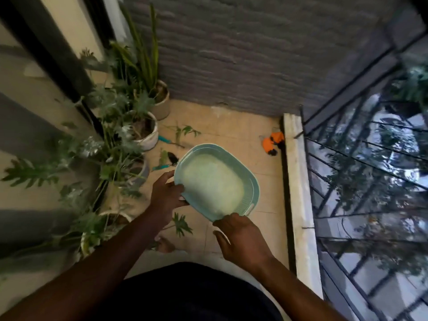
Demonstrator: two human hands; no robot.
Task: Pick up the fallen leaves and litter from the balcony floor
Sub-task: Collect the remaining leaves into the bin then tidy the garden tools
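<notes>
I hold a pale green plastic basin [251,181] above the balcony floor with nothing visible inside it. My left hand [165,195] grips its left rim and my right hand [240,237] grips its near rim. Green fallen leaves lie on the tiles: one with a stem [185,132] beyond the basin, one [163,157] by a small black object [172,157], and one [181,224] under my left forearm. An orange and black piece of litter [273,142] lies by the parapet.
Several potted plants [143,126] line the left wall. Turquoise-handled tools [163,139] lie near the pots. A grey wall [231,54] closes the far end. A white parapet [298,193] with a black railing [361,158] runs along the right. My foot [165,245] stands on the tiles.
</notes>
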